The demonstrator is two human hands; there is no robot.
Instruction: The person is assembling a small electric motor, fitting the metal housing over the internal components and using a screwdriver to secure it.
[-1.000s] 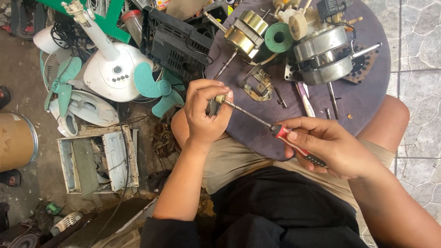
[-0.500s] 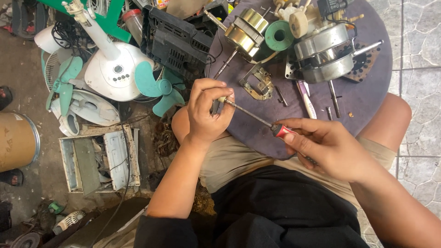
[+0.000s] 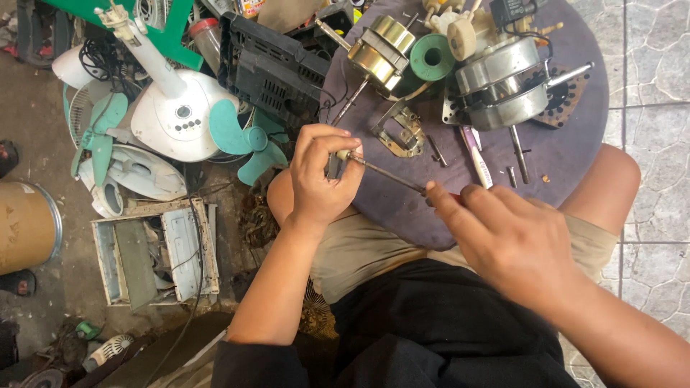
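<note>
My left hand is closed around a small dark part held over the near left edge of a round purple table. My right hand grips a red-handled screwdriver, its thin shaft reaching left so the tip meets the part in my left hand. The handle is mostly hidden under my fingers. On the table just beyond lie a metal bracket, a brass-coloured motor and a silver motor housing.
A green tape roll, a white pen and loose screws lie on the table. Left of it on the floor are a white fan base, teal fan blades, a black plastic housing, an opened white casing and a tan drum.
My right hand has slid a little left along the screwdriver and covers more of the red handle. My left hand keeps holding the part in about the same place.
</note>
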